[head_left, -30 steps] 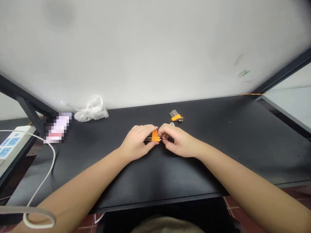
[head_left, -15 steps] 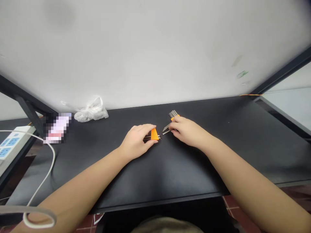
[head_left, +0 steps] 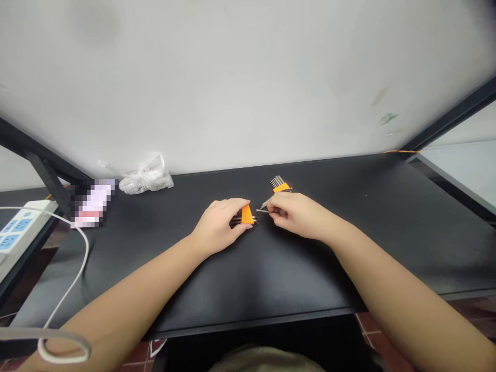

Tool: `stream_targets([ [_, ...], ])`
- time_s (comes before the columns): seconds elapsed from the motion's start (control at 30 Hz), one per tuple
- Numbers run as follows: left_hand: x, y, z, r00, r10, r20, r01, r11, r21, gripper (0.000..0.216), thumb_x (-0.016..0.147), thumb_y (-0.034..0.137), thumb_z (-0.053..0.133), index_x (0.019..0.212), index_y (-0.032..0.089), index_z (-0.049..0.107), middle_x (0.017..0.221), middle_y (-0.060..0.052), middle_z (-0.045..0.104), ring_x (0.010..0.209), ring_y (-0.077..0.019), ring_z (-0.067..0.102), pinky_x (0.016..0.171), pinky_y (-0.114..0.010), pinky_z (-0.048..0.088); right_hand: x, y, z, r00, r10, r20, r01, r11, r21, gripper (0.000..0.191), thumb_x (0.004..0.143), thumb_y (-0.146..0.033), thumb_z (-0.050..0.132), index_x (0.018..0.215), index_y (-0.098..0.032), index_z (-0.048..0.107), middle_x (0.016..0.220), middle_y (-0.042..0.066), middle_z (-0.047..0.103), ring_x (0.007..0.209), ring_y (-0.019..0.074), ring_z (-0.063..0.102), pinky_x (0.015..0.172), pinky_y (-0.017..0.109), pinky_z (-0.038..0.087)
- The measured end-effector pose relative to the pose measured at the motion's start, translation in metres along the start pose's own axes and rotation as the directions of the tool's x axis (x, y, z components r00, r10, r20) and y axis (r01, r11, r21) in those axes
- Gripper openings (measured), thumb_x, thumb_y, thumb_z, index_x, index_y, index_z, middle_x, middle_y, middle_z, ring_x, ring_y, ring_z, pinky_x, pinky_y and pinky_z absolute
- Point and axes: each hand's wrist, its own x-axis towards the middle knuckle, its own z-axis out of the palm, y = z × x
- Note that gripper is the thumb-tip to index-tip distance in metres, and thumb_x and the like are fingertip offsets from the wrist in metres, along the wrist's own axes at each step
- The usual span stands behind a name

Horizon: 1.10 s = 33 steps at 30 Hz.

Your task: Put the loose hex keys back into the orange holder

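My left hand is closed, thumb and fingers pinching a small orange holder by its two ends. Several slim dark metal rods run through this holder, their tips poking out on the right. To the right, my right hand pinches a thin grey metal rod between thumb and fingers, its free end directed at the holder. Other loose rods lie just behind, partly hidden by my fingers. Beyond my right hand rests a second orange holder with several metal rods in it. The exact kind of rod is too small to tell.
Both hands are over a black tabletop. A clear plastic bag sits at the back left beside a blurred-out item. A power strip and white cable occupy the left edge. A white wall rises behind.
My right hand has drawn its fingers together on a thin metal rod and come off the second orange holder slightly. My left hand stays in place on its holder.
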Motion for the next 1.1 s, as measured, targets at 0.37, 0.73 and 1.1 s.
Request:
stream_targets([
  [0.37,0.0,-0.001,0.0,1.0,0.009,0.002,-0.009,1.0,-0.009,0.049,0.092,0.038,0.071,0.137,0.025,0.056,0.132,-0.007,0.069,0.115,-0.0235,0.069,0.102,-0.04,0.052,-0.001,-0.005,-0.001,0.99,-0.134,-0.055,0.134,0.991,-0.002,0.015,0.099,-0.02,0.053,0.1,-0.023,0.068,0.098,0.008,0.066,0.082,0.0199,0.061,0.077,0.034,0.05],
  [0.73,0.001,0.006,0.0,0.998,0.063,0.013,-0.064,0.998,0.018,0.044,0.092,0.037,0.07,0.133,0.026,0.056,0.128,-0.005,0.071,0.109,-0.0223,0.07,0.1,-0.04,0.049,-0.001,-0.026,0.008,0.982,-0.167,-0.085,0.172,0.983,0.059,0.023,0.099,-0.014,0.048,0.109,-0.023,0.068,0.104,0.008,0.063,0.084,0.0183,0.062,0.077,0.033,0.052],
  [1.1,0.0,0.001,0.002,0.997,0.067,-0.033,-0.067,0.998,0.002,0.048,0.091,0.042,0.072,0.134,0.024,0.057,0.127,-0.007,0.071,0.114,-0.0234,0.069,0.101,-0.039,0.05,0.003,-0.016,0.007,0.988,-0.061,-0.14,0.072,0.994,0.077,0.014,0.092,-0.012,0.057,0.1,-0.02,0.064,0.098,0.006,0.064,0.087,0.02,0.061,0.079,0.034,0.052],
])
